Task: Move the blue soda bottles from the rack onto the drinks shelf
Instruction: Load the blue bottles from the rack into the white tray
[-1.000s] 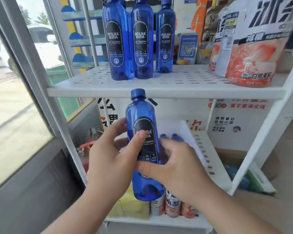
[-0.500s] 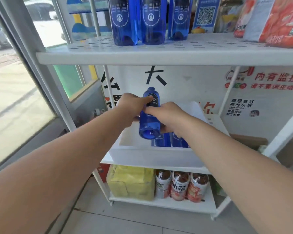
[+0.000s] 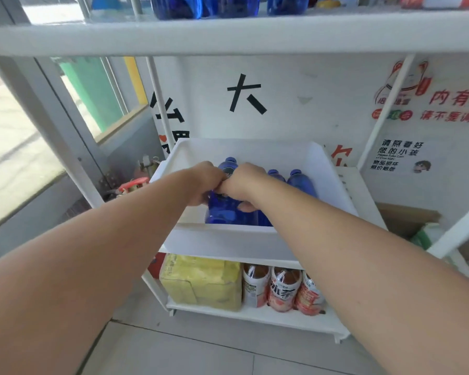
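Both your hands, left hand [image 3: 201,185] and right hand [image 3: 244,185], curl around one translucent blue plastic soda bottle [image 3: 225,209] standing inside the white plastic bin [image 3: 228,239]. Two more blue bottles [image 3: 301,182] wait just right of it. Several blue bottles [image 3: 201,6] already stand on the white perforated shelf [image 3: 228,33] above the bin.

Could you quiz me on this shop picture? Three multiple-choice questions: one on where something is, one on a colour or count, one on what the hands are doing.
1. Where is the yellow pack?
A. bottom shelf
B. top shelf
C. floor

2. What colour is the tray holding the bottles?
A. red
B. white
C. black

3. What are the hands doing?
A. hanging idle
B. both holding one blue bottle
C. lifting the tray

Answers: 1 A, it sits beside the tea bottles lowest down; 2 B, its walls are white; 3 B, left hand and right hand wrap it.
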`<state>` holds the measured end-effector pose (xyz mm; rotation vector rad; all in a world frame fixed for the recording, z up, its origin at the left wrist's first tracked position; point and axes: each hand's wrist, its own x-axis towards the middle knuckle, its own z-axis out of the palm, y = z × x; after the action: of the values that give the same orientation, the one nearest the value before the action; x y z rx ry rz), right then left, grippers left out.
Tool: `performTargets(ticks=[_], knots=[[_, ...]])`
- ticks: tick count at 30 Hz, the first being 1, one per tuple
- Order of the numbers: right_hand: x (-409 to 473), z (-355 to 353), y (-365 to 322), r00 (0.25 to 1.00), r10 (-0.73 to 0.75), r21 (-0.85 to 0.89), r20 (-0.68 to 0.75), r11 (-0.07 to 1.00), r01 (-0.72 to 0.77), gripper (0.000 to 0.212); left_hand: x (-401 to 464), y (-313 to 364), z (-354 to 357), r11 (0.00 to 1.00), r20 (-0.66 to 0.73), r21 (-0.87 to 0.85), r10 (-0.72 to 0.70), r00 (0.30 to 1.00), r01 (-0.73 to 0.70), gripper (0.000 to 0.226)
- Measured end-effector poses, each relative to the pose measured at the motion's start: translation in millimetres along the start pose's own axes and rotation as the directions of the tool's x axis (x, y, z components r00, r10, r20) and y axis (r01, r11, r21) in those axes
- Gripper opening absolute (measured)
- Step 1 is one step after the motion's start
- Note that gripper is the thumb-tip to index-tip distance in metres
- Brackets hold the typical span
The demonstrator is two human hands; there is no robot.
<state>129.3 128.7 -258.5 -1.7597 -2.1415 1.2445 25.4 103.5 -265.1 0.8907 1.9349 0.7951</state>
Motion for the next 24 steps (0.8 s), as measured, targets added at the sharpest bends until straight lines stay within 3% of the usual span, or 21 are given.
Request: performTargets(ticks=[2,6,9,11,13,14,15,16,17,20,22,24], knots=[[3.4,7.8,-2.3,1.0,-0.005,-0.099,0.014,0.995,0.006,0.022,0.9,-8.4,1.8,0.98,-0.013,0.197,-0.004,1.0,0.006,0.009],[10.0,22.3,-7.4,0.998,-0.06,-0.289,0.028,0.955,0.065,0.026,0.9,-14.4,-0.2,0.978,0.076,0.205,-0.063,0.995,0.046,0.028],[3.9,19.2,-9.1,0.996,-0.082,-0.36,0.033,0.929,0.088,0.052,-6.7,-9.4,0.9,0.971,0.079,0.235,-0.052,0.996,0.032,0.032],[-7.2,13.3,-8.5,0.993,-0.112,-0.438,0.026,0.892,0.112,0.059,-20.3,-0.9,6.7,0.938,0.086,0.346,-0.026,0.996,-0.006,0.028],[-30.4,1.7,-6.9,0.984,-0.173,-0.454,0.034,0.875,0.169,0.05,-41.4,11.9,11.8,0.87,0.024,0.485,0.087,0.996,-0.088,0.019],[-47.8,-7.2,-5.5,0.975,-0.22,-0.414,0.025,0.885,0.21,0.037,-52.5,15.4,10.5,0.813,0.045,0.557,0.173,0.984,-0.169,0.025],[-67.0,-16.4,-2.3,0.963,-0.271,-0.375,0.009,0.891,0.255,0.018,-63.1,16.4,7.6,0.785,0.082,0.568,0.243,0.967,-0.246,0.028],[-87.6,-25.5,1.6,0.943,-0.332,-0.329,0.005,0.89,0.315,0.005,-77.0,14.5,1.6,0.829,0.058,0.474,0.307,0.95,-0.297,0.027],[-108.4,-36.6,4.0,0.919,-0.393,-0.277,-0.013,0.885,0.375,0.014,-88.8,15.5,-7.3,0.84,-0.005,0.421,0.381,0.925,-0.343,0.023],[-168.4,-72.0,-5.2,0.838,-0.527,-0.133,-0.144,0.849,0.511,0.011,-146.0,31.4,-35.7,0.767,-0.082,0.416,0.567,0.82,-0.488,0.023],[-192.8,-101.1,-22.2,0.739,-0.596,-0.104,-0.314,0.795,0.597,0.007,-179.6,50.8,-56.2,0.651,-0.165,0.397,0.744,0.647,-0.647,0.022],[-203.5,-128.3,-44.5,0.584,-0.617,-0.114,-0.527,0.733,0.671,0.01,-205.1,78.2,-79.1,0.551,-0.305,0.315,0.83,0.468,-0.772,0.02]])
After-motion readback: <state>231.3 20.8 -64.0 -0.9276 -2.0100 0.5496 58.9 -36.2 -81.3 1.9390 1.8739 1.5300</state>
